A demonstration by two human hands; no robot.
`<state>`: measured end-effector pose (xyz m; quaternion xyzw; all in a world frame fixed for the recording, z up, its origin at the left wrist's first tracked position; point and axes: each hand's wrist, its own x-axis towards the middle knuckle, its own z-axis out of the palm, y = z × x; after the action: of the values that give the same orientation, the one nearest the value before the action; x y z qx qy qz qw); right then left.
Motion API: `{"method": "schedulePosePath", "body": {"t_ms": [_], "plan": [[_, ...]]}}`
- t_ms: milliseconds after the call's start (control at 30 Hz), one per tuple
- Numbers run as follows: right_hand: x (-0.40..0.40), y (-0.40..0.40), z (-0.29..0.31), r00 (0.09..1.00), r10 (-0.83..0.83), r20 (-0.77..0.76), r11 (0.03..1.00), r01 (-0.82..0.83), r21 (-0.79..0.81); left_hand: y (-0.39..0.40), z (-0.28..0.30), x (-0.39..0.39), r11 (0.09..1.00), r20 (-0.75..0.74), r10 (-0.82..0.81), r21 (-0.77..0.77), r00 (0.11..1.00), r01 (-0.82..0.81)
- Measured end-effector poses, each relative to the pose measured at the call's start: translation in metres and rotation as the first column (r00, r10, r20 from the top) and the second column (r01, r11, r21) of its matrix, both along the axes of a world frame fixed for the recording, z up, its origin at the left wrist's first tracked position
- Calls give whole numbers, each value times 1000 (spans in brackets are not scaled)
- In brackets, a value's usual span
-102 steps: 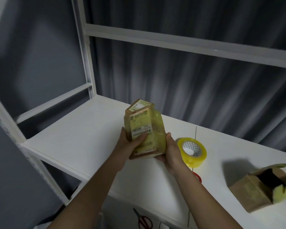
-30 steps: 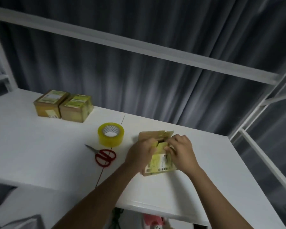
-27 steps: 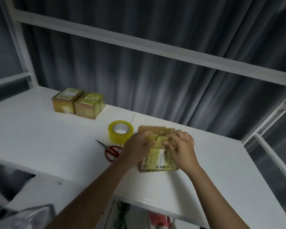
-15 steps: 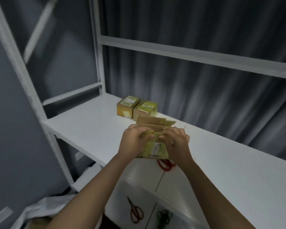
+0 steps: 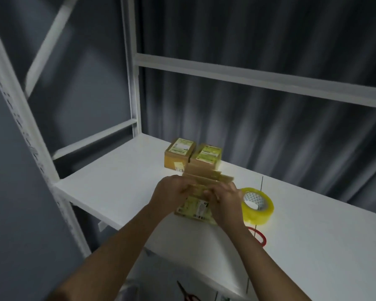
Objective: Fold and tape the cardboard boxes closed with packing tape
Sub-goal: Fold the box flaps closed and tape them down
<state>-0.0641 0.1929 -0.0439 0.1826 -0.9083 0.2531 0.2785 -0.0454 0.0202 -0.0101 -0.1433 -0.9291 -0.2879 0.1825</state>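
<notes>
Both sets of fingers [image 5: 189, 189] curl over the open box [image 5: 195, 208], pinching its top flaps inward; one flap [image 5: 206, 181] stands upright just beyond them. Tape roll [image 5: 257, 206] lies immediately right of the right hand [image 5: 225, 202], nearer than the left hand [image 5: 170, 192]. Forearms converge, wrists bent down over the desk [image 5: 122, 181].

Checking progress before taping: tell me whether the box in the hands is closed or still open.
Still open. The box has a cardboard flap standing up behind the left hand and right hand, which grip its top.
</notes>
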Motion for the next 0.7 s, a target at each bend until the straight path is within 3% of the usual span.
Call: {"method": "schedulePosePath", "body": {"t_ms": [200,333,433,500,600,700], "plan": [[-4,-2,-13,1000,-8,-11,997,9,76,-10,-17,-25,999,85,-15,41,996,12],[-10,-5,-14,996,35,78,994,-42,101,-14,-27,-34,999,-51,-43,-25,998,41],[-14,4,6,985,111,133,994,-111,-7,-27,-30,-46,989,-179,-127,-94,976,112],[-27,21,22,994,76,76,996,-71,-60,-40,-28,-60,982,-127,-159,-119,979,144],[-60,38,36,982,111,152,976,-137,168,-57,-26,-76,970,99,-114,-204,989,132],[-91,25,35,925,246,290,784,-366,501,-60,-18,-85,957,176,-111,-248,978,153]]}}
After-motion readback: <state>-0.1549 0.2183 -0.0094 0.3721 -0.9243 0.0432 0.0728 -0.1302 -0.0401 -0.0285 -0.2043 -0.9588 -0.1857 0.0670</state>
